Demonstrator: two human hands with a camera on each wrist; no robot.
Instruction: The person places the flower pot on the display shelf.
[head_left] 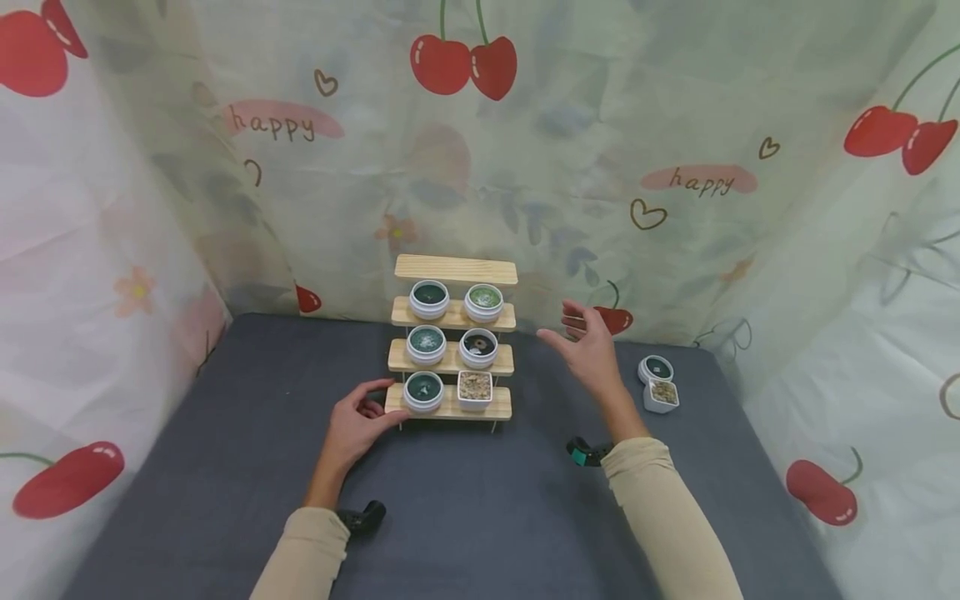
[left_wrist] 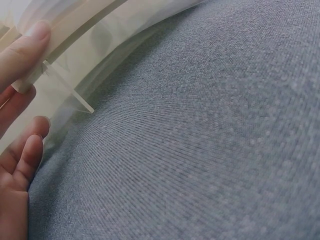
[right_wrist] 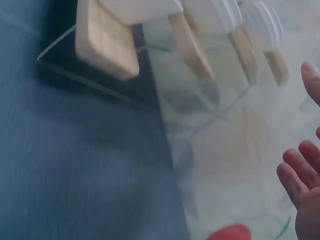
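Note:
A four-tier wooden display stand [head_left: 452, 358] on clear supports holds several small white pots. My left hand [head_left: 358, 423] is at the left end of its lowest board; in the left wrist view the thumb [left_wrist: 22, 52] lies on top of the board and a finger lies under it, pinching the end. Closest to that thumb is a round pot with dark green contents [head_left: 423, 392]. A square pot of beige bits [head_left: 475, 390] stands beside it. My right hand [head_left: 588, 350] hovers right of the stand, fingers apart, holding nothing.
On the table's right side are a round pot with a dark green top [head_left: 657, 368] and a square pot of grainy bits [head_left: 662, 397]. Behind the dark grey table [head_left: 480, 517] hangs a cherry-print curtain [head_left: 570, 133]. The top board [head_left: 456, 269] bears no pots.

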